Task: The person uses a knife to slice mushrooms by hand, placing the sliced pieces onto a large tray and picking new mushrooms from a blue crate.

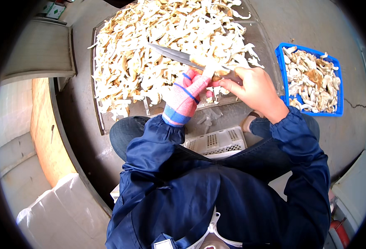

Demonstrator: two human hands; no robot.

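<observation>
My left hand wears a pink knit glove with blue stripes. Its fingers grip a pale mushroom piece with a brownish underside. Across that piece lies a knife, its long dark blade pointing up and left over the pile. My right hand is bare and closes around the knife's near end, so the handle is hidden. The right thumb and index finger are close to the mushroom's right side. Beneath and beyond both hands spreads a thick layer of sliced mushrooms on a dark mesh drying rack.
On the floor to the right stands a blue plastic crate of uncut mushrooms. A white perforated basket sits between my legs, with clear plastic film beyond it. At left are a wooden board and a plastic-covered surface.
</observation>
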